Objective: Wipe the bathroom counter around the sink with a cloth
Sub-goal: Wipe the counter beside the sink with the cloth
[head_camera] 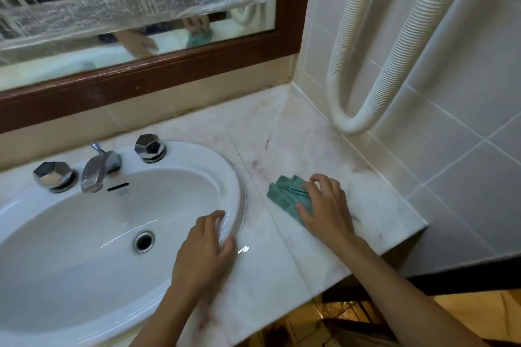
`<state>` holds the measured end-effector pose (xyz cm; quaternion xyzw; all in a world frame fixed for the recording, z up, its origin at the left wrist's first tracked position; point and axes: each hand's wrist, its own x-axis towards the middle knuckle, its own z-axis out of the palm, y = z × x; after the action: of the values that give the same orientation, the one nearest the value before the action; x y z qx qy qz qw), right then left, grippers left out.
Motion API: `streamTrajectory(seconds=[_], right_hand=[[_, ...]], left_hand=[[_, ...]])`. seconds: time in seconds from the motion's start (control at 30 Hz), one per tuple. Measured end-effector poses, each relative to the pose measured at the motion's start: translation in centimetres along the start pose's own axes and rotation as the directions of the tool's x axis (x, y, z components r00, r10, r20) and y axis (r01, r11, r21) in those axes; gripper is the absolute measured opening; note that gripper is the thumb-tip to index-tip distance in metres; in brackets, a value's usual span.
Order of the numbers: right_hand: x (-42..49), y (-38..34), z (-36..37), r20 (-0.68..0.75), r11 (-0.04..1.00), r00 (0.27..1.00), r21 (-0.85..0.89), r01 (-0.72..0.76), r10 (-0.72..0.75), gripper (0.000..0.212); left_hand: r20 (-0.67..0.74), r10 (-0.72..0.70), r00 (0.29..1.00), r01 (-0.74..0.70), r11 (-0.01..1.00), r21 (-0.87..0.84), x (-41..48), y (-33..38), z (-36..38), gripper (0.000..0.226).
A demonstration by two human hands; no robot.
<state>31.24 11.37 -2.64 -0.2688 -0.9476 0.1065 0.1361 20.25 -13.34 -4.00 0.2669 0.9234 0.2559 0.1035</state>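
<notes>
A green cloth point(284, 194) lies flat on the pale marble counter point(296, 144), to the right of the white oval sink point(112, 234). My right hand point(327, 208) presses down on the cloth's right half, fingers spread over it. My left hand point(205, 251) rests palm down on the sink's right rim and the counter beside it, fingers apart, holding nothing. The counter shows faint reddish streaks between the sink and the cloth.
A chrome faucet point(98, 169) and two chrome knobs point(53, 176) point(149, 148) stand at the sink's back. A wood-framed mirror point(169, 70) covers the wall behind. White ribbed hoses point(366, 93) hang against the tiled right wall. The counter ends at its right front corner point(417, 228).
</notes>
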Motion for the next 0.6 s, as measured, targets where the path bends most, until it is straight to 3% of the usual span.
streamTrajectory(seconds=[0.07,0.13,0.3,0.4,0.5,0.57,0.6], right_hand=[[-0.7,-0.8,1.7,0.002,0.995,0.995,0.005,0.103,-0.103,0.051],[-0.6,-0.9,2.6,0.048,0.997,0.996,0.006,0.071,-0.071,0.051],[0.3,-1.8,2.6,-0.073,1.000,0.997,0.021,0.016,-0.014,0.029],[1.4,-2.2,0.9,-0.077,0.947,0.977,0.272,-0.172,0.199,0.020],[4.4,-0.3,-1.7,0.074,0.752,0.882,0.492,-0.439,0.466,0.022],[6.8,0.5,-3.4,0.020,0.726,0.862,0.529,-0.439,0.507,0.024],[7.7,0.4,-4.0,-0.056,0.790,0.875,0.462,-0.404,0.481,0.024]], left_hand=[[-0.008,-0.001,1.000,0.001,1.000,0.022,0.3,0.3,0.0,0.051],[-0.014,-0.001,1.000,0.002,0.999,0.043,0.4,0.4,0.2,0.051],[-0.026,0.001,1.000,0.000,0.999,0.047,0.4,0.1,0.4,0.051],[-0.028,-0.006,1.000,0.007,0.999,0.041,0.4,0.3,0.4,0.051],[-0.037,-0.007,0.999,0.008,0.999,0.046,0.3,0.4,0.3,0.050],[-0.033,-0.006,0.999,0.008,0.999,0.047,0.3,0.5,0.2,0.050],[-0.030,-0.010,0.999,0.011,0.999,0.044,0.3,0.5,0.2,0.050]])
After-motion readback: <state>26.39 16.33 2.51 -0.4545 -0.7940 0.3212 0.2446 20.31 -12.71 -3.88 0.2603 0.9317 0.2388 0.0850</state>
